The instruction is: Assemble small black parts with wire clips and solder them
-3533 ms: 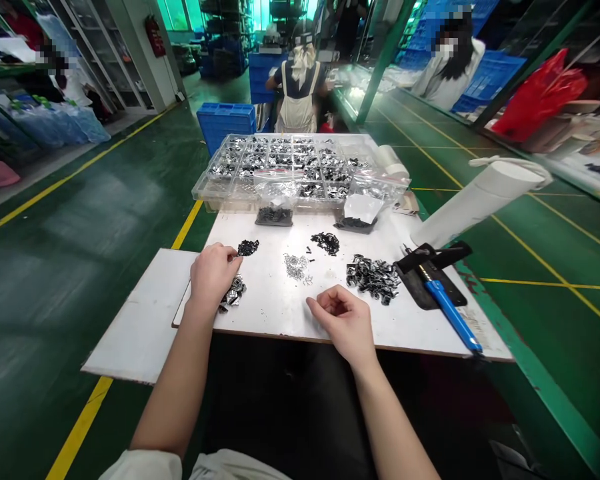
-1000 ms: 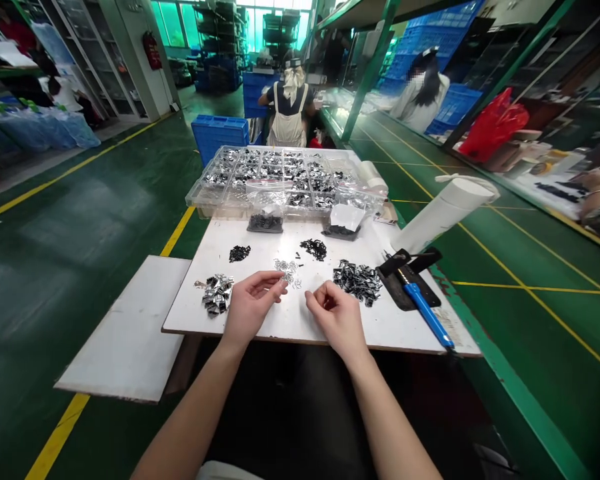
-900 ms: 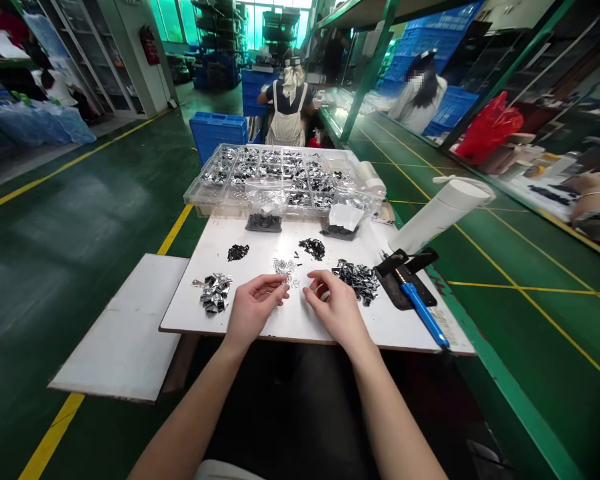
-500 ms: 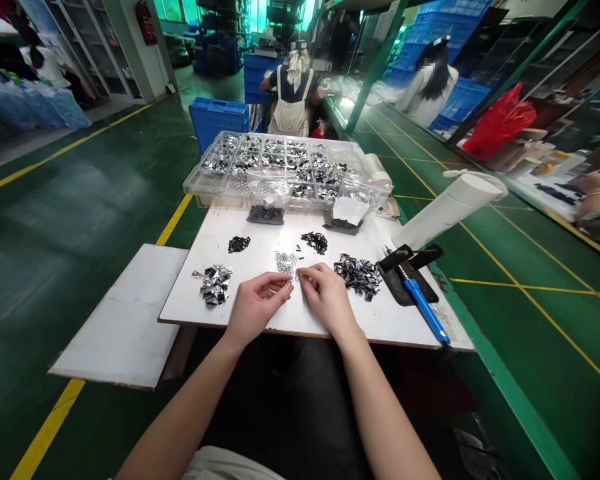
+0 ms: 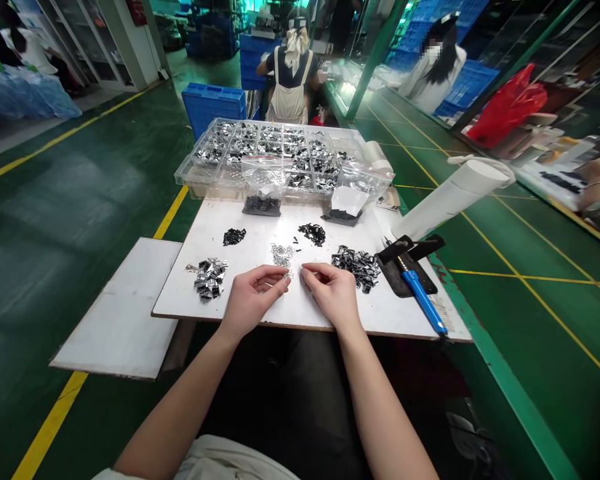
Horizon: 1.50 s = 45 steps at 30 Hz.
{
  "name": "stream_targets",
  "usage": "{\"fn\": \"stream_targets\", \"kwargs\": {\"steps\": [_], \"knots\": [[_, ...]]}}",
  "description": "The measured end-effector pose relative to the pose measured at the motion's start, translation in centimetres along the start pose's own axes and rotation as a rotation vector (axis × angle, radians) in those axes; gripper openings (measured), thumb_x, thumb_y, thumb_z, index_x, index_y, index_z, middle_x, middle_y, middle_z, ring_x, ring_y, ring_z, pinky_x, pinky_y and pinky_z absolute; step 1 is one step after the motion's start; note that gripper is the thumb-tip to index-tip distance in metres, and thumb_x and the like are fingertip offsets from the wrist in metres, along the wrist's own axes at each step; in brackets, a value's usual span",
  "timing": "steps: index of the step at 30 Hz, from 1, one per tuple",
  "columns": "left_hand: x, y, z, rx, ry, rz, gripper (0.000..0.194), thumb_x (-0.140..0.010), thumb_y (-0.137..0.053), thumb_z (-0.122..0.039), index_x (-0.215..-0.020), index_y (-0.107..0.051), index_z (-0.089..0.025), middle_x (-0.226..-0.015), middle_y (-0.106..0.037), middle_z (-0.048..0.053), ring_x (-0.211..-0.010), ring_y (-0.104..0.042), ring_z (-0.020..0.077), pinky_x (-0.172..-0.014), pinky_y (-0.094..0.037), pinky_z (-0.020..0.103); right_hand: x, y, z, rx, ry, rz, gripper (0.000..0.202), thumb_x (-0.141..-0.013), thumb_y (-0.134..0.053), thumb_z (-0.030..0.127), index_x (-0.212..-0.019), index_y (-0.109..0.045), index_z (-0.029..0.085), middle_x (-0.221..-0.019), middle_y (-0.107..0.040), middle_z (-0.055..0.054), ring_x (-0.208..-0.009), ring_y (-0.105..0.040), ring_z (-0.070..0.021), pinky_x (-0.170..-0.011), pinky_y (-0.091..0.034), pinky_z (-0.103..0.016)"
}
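My left hand (image 5: pixel 260 290) is closed in a pinch above the white board (image 5: pixel 190 250); whatever its fingertips hold is too small to name. Facing it across a narrow gap, my right hand (image 5: pixel 333 290) has thumb and forefinger pressed together, and anything between them is hidden. Just beyond the fingertips lies a heap of small silvery wire-like parts (image 5: pixel 281 255). Shiny folded metal pieces (image 5: pixel 211 279) are piled to the left. Dark glossy pieces (image 5: pixel 357 268) form a heap right of my right hand. Two smaller piles of black parts, left (image 5: pixel 235 237) and right (image 5: pixel 313 233), sit farther back.
A clear compartment box (image 5: pixel 275 143) full of metal pieces stands at the back, with plastic bags (image 5: pixel 261 200) before it. At right are a blue-handled soldering iron (image 5: pixel 423 300) on a black holder and a leaning white cylinder (image 5: pixel 455 197). A person (image 5: pixel 291 73) sits ahead.
My hands have parted slightly, the right fingertips drawing away from the left ones. The whole view has shifted a little; the piles look the same.
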<state>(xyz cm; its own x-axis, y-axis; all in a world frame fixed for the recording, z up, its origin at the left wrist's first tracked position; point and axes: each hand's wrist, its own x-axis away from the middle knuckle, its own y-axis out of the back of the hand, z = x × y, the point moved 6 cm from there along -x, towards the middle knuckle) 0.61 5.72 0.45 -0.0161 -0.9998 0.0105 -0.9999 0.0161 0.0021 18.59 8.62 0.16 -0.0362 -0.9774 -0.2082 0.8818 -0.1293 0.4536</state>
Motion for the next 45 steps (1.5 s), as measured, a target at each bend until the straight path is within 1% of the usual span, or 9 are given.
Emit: {"fn": "stream_targets", "kwargs": {"steps": [3,6,8,12,14,18,29,39,45], "knots": [[-0.1,-0.1,0.1,0.022,0.016,0.02,0.028,-0.078,-0.08,-0.034,-0.1,-0.077,-0.016,-0.09,-0.079,0.008,-0.088,-0.076,0.0242,-0.081,-0.062,0.034,0.1,-0.1,-0.4,-0.072,-0.058,0.022,0.021,-0.081,-0.069,0.036,-0.085,-0.08,0.018,-0.061,-0.07,-0.002,-0.053,-0.057,-0.0161,-0.057,-0.047,-0.03],[-0.1,-0.2,0.2,0.041,0.019,0.028,0.029,-0.077,-0.081,-0.034,-0.101,-0.077,-0.016,-0.092,-0.08,0.009,-0.09,-0.076,0.0248,-0.085,-0.062,0.036,0.1,-0.2,-0.5,-0.105,-0.078,0.043,0.022,-0.08,-0.071,0.037,-0.086,-0.081,0.018,-0.059,-0.069,-0.002,-0.052,-0.055,-0.0152,-0.056,-0.046,-0.029],[-0.1,-0.2,0.3,0.04,0.017,0.028,0.029,-0.078,-0.08,-0.034,-0.101,-0.076,-0.016,-0.093,-0.08,0.009,-0.091,-0.076,0.025,-0.087,-0.062,0.037,0.1,-0.3,-0.3,-0.118,-0.058,0.051,0.021,-0.081,-0.07,0.036,-0.086,-0.081,0.019,-0.064,-0.07,-0.003,-0.054,-0.056,-0.0152,-0.057,-0.046,-0.029],[-0.1,-0.2,0.4,0.033,0.014,0.026,0.028,-0.078,-0.08,-0.033,-0.101,-0.077,-0.016,-0.093,-0.08,0.009,-0.091,-0.076,0.0248,-0.086,-0.062,0.036,0.0,-0.4,0.5,-0.134,0.043,0.065,0.016,-0.083,-0.068,0.032,-0.088,-0.08,0.022,-0.088,-0.074,-0.005,-0.064,-0.06,-0.0143,-0.06,-0.047,-0.029],[-0.2,-0.2,0.4,0.028,0.015,0.021,0.028,-0.078,-0.079,-0.031,-0.101,-0.077,-0.016,-0.093,-0.08,0.009,-0.091,-0.076,0.0244,-0.087,-0.062,0.036,-0.1,-0.4,0.7,-0.137,0.068,0.08,0.016,-0.084,-0.068,0.031,-0.089,-0.08,0.022,-0.093,-0.073,-0.006,-0.067,-0.06,-0.0144,-0.059,-0.046,-0.028],[-0.4,-0.3,0.5,0.021,0.016,0.029,0.027,-0.077,-0.079,-0.027,-0.102,-0.078,-0.016,-0.096,-0.08,0.008,-0.094,-0.076,0.024,-0.089,-0.062,0.035,-0.1,-0.6,1.0,-0.141,0.077,0.115,0.017,-0.085,-0.068,0.032,-0.091,-0.08,0.022,-0.093,-0.072,-0.006,-0.074,-0.063,-0.0165,-0.06,-0.045,-0.029],[-0.4,-0.5,0.5,-0.013,-0.02,0.041,0.024,-0.08,-0.077,-0.027,-0.101,-0.078,-0.016,-0.101,-0.08,0.009,-0.096,-0.076,0.0243,-0.094,-0.061,0.036,0.2,-1.0,1.2,-0.177,0.102,0.168,0.014,-0.086,-0.069,0.028,-0.09,-0.08,0.021,-0.088,-0.074,-0.005,-0.067,-0.061,-0.0148,-0.057,-0.044,-0.028],[-0.3,-0.4,0.1,-0.111,-0.062,0.002,0.021,-0.083,-0.074,-0.024,-0.102,-0.079,-0.016,-0.1,-0.081,0.006,-0.094,-0.077,0.0229,-0.091,-0.063,0.033,0.6,-1.1,2.1,-0.017,0.322,0.125,0.013,-0.09,-0.066,0.023,-0.093,-0.079,0.021,-0.086,-0.073,-0.004,-0.06,-0.059,-0.012,-0.057,-0.048,-0.027],[-0.3,-0.3,0.3,-0.148,-0.098,-0.004,0.022,-0.083,-0.075,-0.024,-0.102,-0.079,-0.015,-0.099,-0.081,0.006,-0.091,-0.077,0.0219,-0.088,-0.064,0.031,1.0,-1.2,2.5,0.068,0.478,0.116,0.016,-0.093,-0.062,0.02,-0.098,-0.078,0.021,-0.09,-0.073,-0.006,-0.077,-0.068,-0.0163,-0.067,-0.054,-0.028]]}}
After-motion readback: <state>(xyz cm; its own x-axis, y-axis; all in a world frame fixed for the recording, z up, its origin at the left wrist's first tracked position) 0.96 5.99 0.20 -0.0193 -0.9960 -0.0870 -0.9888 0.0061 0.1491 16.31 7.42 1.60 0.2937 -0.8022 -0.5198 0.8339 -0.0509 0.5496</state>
